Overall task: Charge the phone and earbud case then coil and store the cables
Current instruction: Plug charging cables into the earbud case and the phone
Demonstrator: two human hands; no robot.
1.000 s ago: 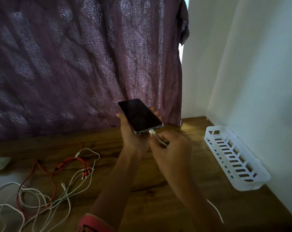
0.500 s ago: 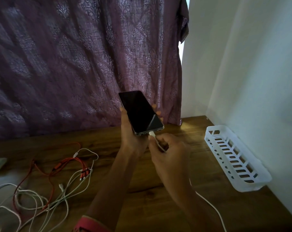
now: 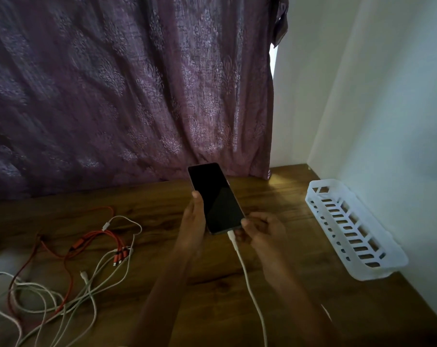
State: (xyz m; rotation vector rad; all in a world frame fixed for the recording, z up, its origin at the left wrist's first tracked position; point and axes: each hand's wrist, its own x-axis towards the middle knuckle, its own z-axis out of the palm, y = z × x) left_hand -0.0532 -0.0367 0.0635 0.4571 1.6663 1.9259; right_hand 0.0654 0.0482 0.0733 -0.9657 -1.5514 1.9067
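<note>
Hovering above the wooden table (image 3: 162, 201), the phone (image 3: 216, 199) is held tilted, its dark screen facing up. It is gripped along its left edge by the left hand (image 3: 193, 221), the thumb laid on the bezel. A white charging cable (image 3: 247, 276) is seen plugged into the phone's bottom edge and is trailed down towards the near edge of the view. The right hand (image 3: 265, 231) is kept at the phone's lower right corner with its fingers curled just beside the plug; whether the plug is pinched cannot be told. A tangle of loose white cables (image 3: 84, 275) and a red multi-head cable (image 3: 97, 236) are spread on the table at the left. A white slotted basket (image 3: 377, 274) is set against the wall at the right.
</note>
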